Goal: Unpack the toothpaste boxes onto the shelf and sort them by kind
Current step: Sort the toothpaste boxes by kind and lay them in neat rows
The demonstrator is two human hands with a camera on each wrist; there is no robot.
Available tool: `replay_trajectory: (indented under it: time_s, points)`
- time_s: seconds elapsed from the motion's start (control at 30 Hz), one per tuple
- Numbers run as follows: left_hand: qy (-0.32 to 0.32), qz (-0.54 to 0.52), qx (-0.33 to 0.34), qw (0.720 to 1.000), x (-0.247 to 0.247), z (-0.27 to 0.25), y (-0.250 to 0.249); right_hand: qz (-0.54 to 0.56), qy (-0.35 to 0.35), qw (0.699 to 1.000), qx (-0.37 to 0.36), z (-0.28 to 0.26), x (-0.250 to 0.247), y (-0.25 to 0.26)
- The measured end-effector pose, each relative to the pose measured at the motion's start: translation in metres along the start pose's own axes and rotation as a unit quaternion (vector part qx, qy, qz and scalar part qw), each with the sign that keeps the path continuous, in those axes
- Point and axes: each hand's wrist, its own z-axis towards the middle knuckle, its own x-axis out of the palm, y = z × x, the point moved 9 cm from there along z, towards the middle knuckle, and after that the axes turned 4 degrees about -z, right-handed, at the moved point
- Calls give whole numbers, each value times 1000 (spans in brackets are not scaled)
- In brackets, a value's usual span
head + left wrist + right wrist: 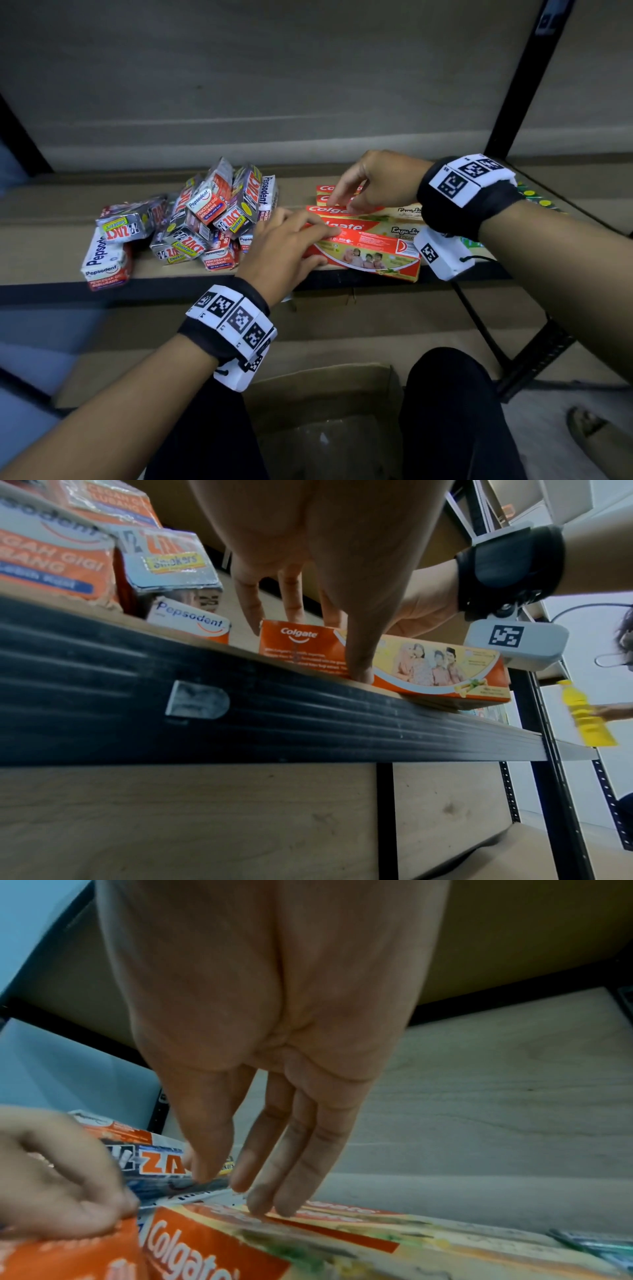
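Several red Colgate boxes (329, 209) lie side by side at the right of the wooden shelf (51, 240). My left hand (294, 240) grips the left end of the nearest Colgate box (370, 253), fingers across its top. Its thumb (359, 656) presses the front face of that box (438, 669). My right hand (356, 202) reaches over the rear boxes, and its straight fingertips (267, 1202) touch their tops (342, 1213). A jumbled pile of Pepsodent and Zact boxes (205, 219) sits left of the Colgate row.
One Pepsodent box (106, 263) hangs at the shelf's black front edge (51, 287). An open cardboard carton (325, 411) stands on the floor between my knees. A black upright post (513, 102) bounds the shelf at right. Another person's hand holds a yellow bottle (589, 718) beyond it.
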Motion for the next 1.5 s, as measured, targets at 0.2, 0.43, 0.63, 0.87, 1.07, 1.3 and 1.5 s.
replay_trajectory:
  time_s: [0.2,0.43,0.63,0.87,1.07,1.3,1.5]
  points:
    - [24,-5,2,1000,1,0,7,-50,39,998,10,-35,16,8]
    - [68,-31,-14,997,-11,2,6,-60,-5,998,6,-75,30,-12]
    - [116,-20,17,993,-4,-2,0,70,-16,997,16,-82,29,-30]
    - [90,-47,19,995,-11,-4,4,-25,-111,993,-22,-94,23,-25]
    - [115,-39,25,992,-7,-1,10,-83,-122,987,-58,-99,45,-28]
    - [131,-73,38,988,-4,-2,14,2,-100,992,-72,-102,48,-35]
    - [135,-55,32,989,-3,-5,14,-120,-132,981,-71,-104,50,-26]
